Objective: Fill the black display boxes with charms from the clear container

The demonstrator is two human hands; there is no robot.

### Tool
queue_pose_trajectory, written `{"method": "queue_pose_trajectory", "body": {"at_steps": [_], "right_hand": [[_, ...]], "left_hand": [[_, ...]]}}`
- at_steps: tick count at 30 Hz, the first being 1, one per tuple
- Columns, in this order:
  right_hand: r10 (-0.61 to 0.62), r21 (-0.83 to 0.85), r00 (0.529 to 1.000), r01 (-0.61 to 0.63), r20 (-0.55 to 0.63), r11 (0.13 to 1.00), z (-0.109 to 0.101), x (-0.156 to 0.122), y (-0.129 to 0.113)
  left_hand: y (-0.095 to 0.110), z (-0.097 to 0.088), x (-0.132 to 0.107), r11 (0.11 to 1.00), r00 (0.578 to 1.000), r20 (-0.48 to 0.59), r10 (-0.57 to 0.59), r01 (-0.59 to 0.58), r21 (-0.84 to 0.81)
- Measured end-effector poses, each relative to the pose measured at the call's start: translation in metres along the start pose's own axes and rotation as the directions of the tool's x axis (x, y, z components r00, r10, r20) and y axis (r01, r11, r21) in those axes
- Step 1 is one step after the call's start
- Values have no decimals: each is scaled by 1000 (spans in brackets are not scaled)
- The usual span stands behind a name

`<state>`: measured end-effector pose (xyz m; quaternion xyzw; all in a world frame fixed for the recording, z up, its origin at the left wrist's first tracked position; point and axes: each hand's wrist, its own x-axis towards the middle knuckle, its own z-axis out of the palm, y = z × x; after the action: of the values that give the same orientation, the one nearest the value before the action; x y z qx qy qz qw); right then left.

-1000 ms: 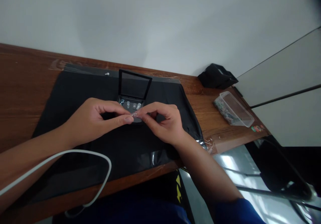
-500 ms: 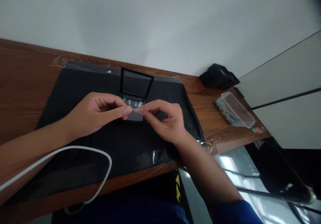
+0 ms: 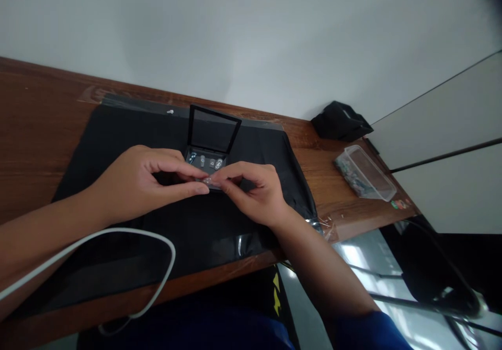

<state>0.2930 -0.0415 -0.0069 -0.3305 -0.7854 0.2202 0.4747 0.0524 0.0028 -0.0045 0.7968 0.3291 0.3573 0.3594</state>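
A small black box (image 3: 207, 164) with a clear window in its raised lid (image 3: 214, 130) stands on the black mat. Several small shiny charm-like pieces lie in a row along its back. Over the front of the box, a small clear plastic piece (image 3: 209, 181) is between my two hands. My right hand (image 3: 257, 190) pinches its right end between thumb and index finger. My left hand (image 3: 145, 182) has thumb and index fingertips around its left end, with a narrow gap showing between them. Fingers hide part of the piece and the box's front.
A white cable (image 3: 168, 248) loops over the mat's (image 3: 176, 256) near left. On the wooden table (image 3: 306, 154) at the right are a black holder (image 3: 341, 121) and a clear plastic tub (image 3: 371, 175) with small bagged items. A tiny white bit (image 3: 170, 111) lies at the mat's back edge.
Both hands have come slightly down towards the front of the box with the clear piece. My left fingertips have parted a little, and more of the row of small pieces shows.
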Motion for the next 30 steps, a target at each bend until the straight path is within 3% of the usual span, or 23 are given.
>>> {"method": "queue_pose_trajectory", "body": {"at_steps": [13,17,20,24,30], "right_hand": [[94,-7,995,-93,17,996,-1,-1,1],[162,15,983,-162,-83,987,-2,-1,1],[221,17,970,-221,-104,975,-2,0,1],[173,-23,982,-175,-77,984,-3,0,3],[62,-44,998,-62,-9,997,-5,0,9]], "left_hand": [[-6,0,-1,993,991,55,-120,119,7],[-9,-6,-1,981,996,9,-94,91,172],[-14,-12,1,918,992,-40,-116,123,378],[-20,-18,2,814,978,-37,-205,191,549],[-24,-17,2,782,931,-24,-363,319,536]]}}
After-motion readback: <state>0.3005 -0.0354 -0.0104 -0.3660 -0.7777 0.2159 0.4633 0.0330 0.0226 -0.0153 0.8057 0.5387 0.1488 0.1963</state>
